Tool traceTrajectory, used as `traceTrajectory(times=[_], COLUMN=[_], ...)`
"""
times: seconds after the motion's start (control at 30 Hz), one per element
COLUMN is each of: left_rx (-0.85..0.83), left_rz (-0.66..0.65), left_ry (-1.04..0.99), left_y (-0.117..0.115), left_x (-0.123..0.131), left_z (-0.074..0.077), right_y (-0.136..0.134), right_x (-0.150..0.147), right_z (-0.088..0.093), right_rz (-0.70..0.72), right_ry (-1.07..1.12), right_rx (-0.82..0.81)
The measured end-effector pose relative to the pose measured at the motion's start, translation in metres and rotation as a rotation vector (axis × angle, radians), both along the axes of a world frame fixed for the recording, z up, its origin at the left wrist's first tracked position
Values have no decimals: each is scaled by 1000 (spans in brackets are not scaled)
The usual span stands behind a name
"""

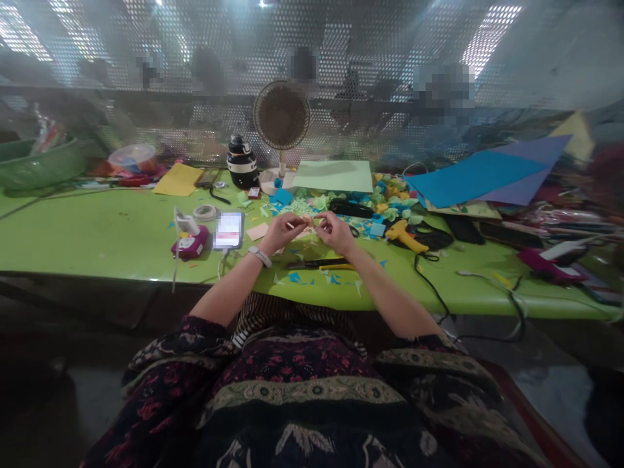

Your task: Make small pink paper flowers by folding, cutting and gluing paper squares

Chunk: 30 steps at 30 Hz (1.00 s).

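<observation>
My left hand (283, 233), with a white band at the wrist, pinches a small peach-coloured paper piece (308, 222) over the green table. Facing it from the other side, my right hand (336, 234) has its fingertips pressed together at the same piece, which they partly hide. A flat peach paper square (257, 231) lies left of my left hand. Below both hands rests a dark tool with a yellow handle (336, 263), perhaps scissors or a cutter, among blue and pale paper scraps (296, 278). Right of my right hand sits a light blue paper square (377, 229).
A yellow glue gun (408, 238) with a black cord lies to the right. Left are a phone (228, 230), a tape roll (205, 212) and a purple power block (191, 244). Behind stand a fan (281, 116), a black bottle (242, 166) and a pale green sheet (334, 175).
</observation>
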<state>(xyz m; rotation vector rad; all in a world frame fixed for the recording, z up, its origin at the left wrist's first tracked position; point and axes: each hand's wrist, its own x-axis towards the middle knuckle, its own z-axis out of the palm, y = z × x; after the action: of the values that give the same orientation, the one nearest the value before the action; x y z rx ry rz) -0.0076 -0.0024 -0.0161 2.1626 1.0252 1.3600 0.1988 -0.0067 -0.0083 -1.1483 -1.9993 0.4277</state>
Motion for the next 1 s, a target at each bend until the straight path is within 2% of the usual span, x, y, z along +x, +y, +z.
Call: traceTrajectory(times=[0.23, 0.57, 0.67, 0.8, 1.0], left_rx=[139, 174, 191, 176, 123], left_rz=[33, 19, 15, 44, 26], left_ry=[42, 187, 118, 0, 20], left_y=[3, -5, -6, -4, -2], left_x=[2, 3, 4, 3, 2], left_z=[-4, -6, -6, -4, -3], right_y=[-4, -3, -2, 0, -2], right_x=[0, -6, -5, -5, -8], right_z=[4, -1, -2, -3, -2], right_rz=[58, -63, -91, -47, 39], right_ry=[30, -145, -57, 149, 308], right_rx=[-45, 62, 67, -28, -178])
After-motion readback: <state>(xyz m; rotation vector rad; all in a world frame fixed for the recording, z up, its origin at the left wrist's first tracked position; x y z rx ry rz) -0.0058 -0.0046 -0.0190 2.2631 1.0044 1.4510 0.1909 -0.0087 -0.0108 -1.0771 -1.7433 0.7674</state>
